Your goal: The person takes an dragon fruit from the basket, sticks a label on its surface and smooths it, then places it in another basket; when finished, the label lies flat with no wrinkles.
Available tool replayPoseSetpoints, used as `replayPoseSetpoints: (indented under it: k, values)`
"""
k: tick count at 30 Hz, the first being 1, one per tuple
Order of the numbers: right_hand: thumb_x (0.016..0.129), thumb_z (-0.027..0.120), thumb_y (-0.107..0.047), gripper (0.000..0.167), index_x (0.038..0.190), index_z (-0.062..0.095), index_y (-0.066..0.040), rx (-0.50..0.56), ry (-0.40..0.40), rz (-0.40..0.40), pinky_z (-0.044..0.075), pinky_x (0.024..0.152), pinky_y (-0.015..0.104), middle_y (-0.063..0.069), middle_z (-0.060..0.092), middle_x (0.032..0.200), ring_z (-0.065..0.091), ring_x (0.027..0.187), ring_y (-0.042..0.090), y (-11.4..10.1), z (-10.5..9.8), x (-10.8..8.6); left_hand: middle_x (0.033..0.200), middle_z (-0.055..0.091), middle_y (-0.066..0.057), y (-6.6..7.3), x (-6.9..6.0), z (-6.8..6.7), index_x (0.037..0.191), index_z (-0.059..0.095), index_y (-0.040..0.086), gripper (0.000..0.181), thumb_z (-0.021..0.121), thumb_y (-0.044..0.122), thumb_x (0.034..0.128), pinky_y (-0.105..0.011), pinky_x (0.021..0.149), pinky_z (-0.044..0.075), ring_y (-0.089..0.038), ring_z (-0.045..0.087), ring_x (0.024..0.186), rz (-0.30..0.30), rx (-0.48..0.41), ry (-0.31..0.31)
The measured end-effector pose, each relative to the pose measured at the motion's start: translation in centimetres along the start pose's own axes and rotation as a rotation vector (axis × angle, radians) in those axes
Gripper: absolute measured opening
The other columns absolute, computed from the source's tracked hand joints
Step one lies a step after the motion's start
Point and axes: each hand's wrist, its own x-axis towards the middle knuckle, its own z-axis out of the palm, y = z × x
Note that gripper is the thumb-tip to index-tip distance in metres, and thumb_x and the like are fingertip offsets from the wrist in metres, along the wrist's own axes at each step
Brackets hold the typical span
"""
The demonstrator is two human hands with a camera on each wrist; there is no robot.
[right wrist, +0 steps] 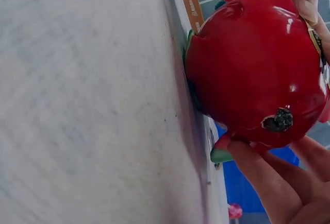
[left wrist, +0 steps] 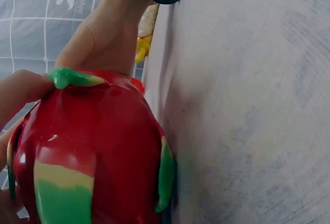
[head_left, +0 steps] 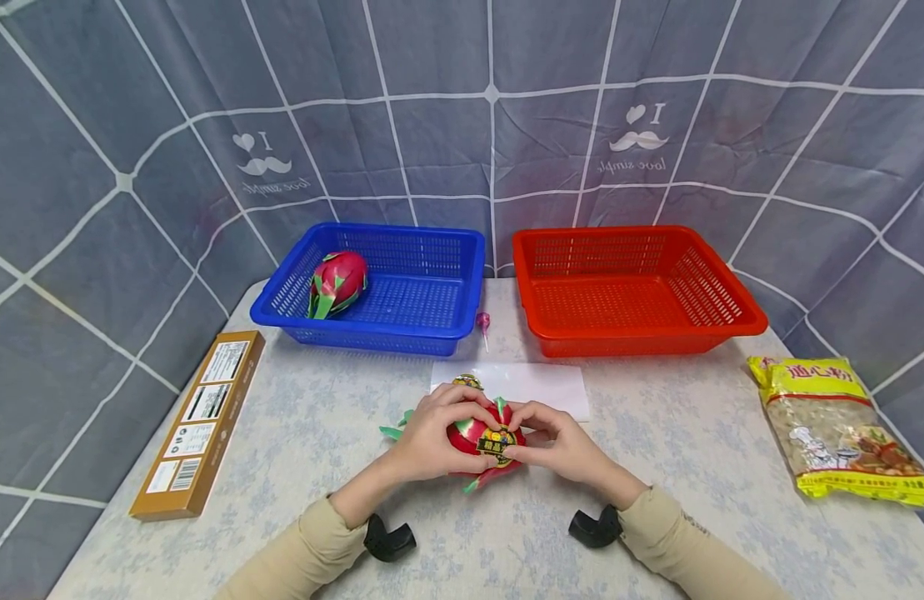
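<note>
A glossy red dragon fruit [head_left: 467, 433] with green-tipped scales is between my two hands, low over the tabletop. My left hand [head_left: 439, 429] grips it from the left, fingers over the top. On the other end, my right hand [head_left: 562, 442] holds it with curled fingers, thumb near the front. A black and gold label [head_left: 495, 446] with Chinese characters lies on the fruit's front, and both thumbs are at its edges. In the right wrist view, the fruit [right wrist: 252, 69] has a dark, rough spot on its end. Its red skin [left wrist: 124, 147] fills much of the left wrist view.
Behind are a blue basket [head_left: 367, 337] containing another dragon fruit [head_left: 345, 277] and a red basket [head_left: 641, 343]. Between them lies a pink lollipop [head_left: 483, 322]. A white sheet [head_left: 544, 385] and round label [head_left: 467, 381] lie beyond my hands. A brown box [head_left: 199, 425] sits left, a yellow food bag [head_left: 836, 425] right.
</note>
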Motion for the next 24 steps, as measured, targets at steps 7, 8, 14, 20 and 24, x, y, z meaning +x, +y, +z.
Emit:
replayPoseSetpoints:
  k: [7, 8, 14, 20, 24]
  values:
    - [0.073, 0.077, 0.003, 0.031, 0.092, 0.054, -0.006, -0.132, -0.006, -0.079, 0.053, 0.078, 0.036, 0.009, 0.062, 0.103, 0.061, 0.102, 0.014, -2.3, 0.3, 0.1, 0.111, 0.058, 0.010, -0.1, -0.1, 0.1, 0.091, 0.072, 0.026, 0.027, 0.083, 0.035, 0.0680, -0.041, 0.084, 0.037, -0.011, 0.047, 0.106, 0.022, -0.028, 0.010]
    - [0.073, 0.077, 0.002, 0.031, 0.092, 0.054, -0.005, -0.143, -0.009, -0.092, 0.053, 0.078, 0.036, 0.008, 0.062, 0.102, 0.061, 0.101, 0.015, -2.4, 0.3, 0.1, 0.111, 0.058, 0.009, -0.2, 0.0, 0.0, 0.091, 0.072, 0.026, 0.026, 0.082, 0.033, 0.0692, -0.042, 0.085, 0.037, -0.012, 0.047, 0.106, 0.023, -0.044, 0.002]
    - [0.075, 0.076, 0.001, 0.029, 0.097, 0.058, -0.007, -0.075, -0.054, -0.059, 0.052, 0.081, 0.036, 0.010, 0.063, 0.108, 0.059, 0.106, 0.015, -0.3, -0.4, 0.1, 0.115, 0.058, 0.005, -0.4, 0.2, -0.8, 0.095, 0.074, 0.021, 0.016, 0.075, 0.022, 0.0788, -0.045, 0.090, 0.034, -0.018, 0.044, 0.111, -0.027, -0.170, -0.101]
    - [0.082, 0.068, 0.003, 0.018, 0.100, 0.063, 0.003, 0.115, -0.109, -0.003, 0.051, 0.084, 0.033, 0.029, 0.046, 0.133, 0.051, 0.119, 0.008, 0.8, -1.2, 0.1, 0.119, 0.056, -0.002, -0.3, 0.4, -1.5, 0.099, 0.074, 0.016, 0.017, 0.068, 0.017, 0.0829, -0.045, 0.092, 0.033, -0.025, 0.040, 0.116, -0.095, -0.242, -0.185]
    - [0.085, 0.065, 0.000, 0.016, 0.101, 0.062, 0.003, 0.138, -0.138, 0.001, 0.048, 0.089, 0.032, 0.030, 0.042, 0.136, 0.046, 0.124, 0.012, 0.8, -1.3, 0.2, 0.119, 0.056, -0.001, -0.3, 0.3, -1.4, 0.096, 0.074, 0.017, 0.015, 0.065, 0.013, 0.0839, -0.042, 0.089, 0.036, -0.024, 0.041, 0.116, -0.111, -0.240, -0.176]
